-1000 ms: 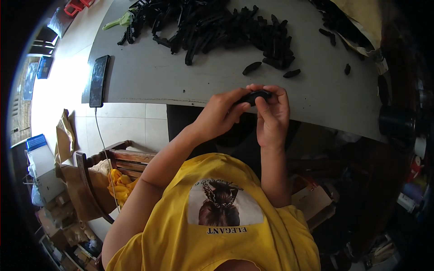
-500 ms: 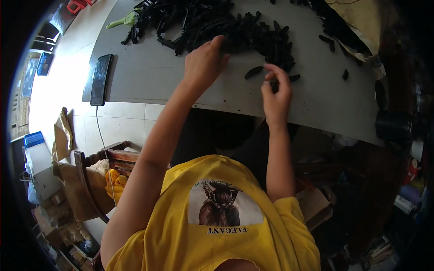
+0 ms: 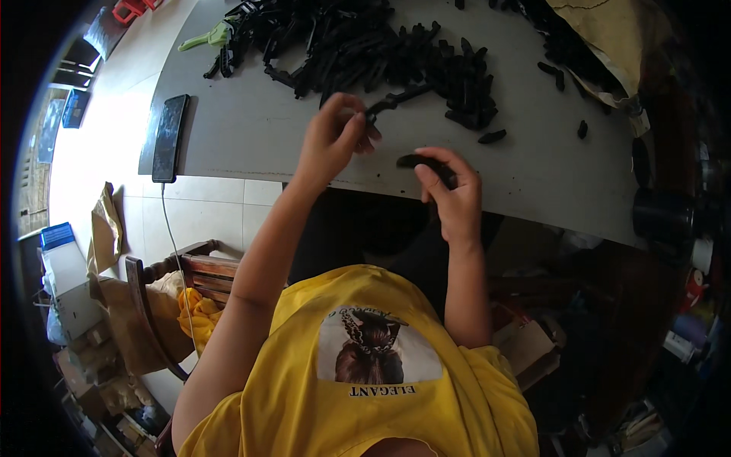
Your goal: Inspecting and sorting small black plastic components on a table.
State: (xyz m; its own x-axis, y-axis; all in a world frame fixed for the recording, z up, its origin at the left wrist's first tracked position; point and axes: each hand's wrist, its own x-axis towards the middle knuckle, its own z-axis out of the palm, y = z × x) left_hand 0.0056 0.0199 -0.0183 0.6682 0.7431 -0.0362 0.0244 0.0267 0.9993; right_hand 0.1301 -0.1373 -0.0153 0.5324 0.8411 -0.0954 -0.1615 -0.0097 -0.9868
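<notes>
My left hand pinches a long black plastic piece, which points up and to the right from the fingers. Lower and to the right, my right hand is closed on a short black plastic piece near the table's front edge. Part of that piece is hidden by the fingers. Beyond both hands spreads a heap of black plastic parts, long ones at left and short ones at right. One short black part lies apart, to the right of my right hand.
A phone with a white cable lies on the grey table at left. A green-handled tool rests by the heap. At far right, a brown paper sack lies open beside more black parts. A wooden chair stands at lower left.
Both hands have drawn back from the heap toward me. My left hand now has a long black piece, and my right hand has lifted a short one off the table.
</notes>
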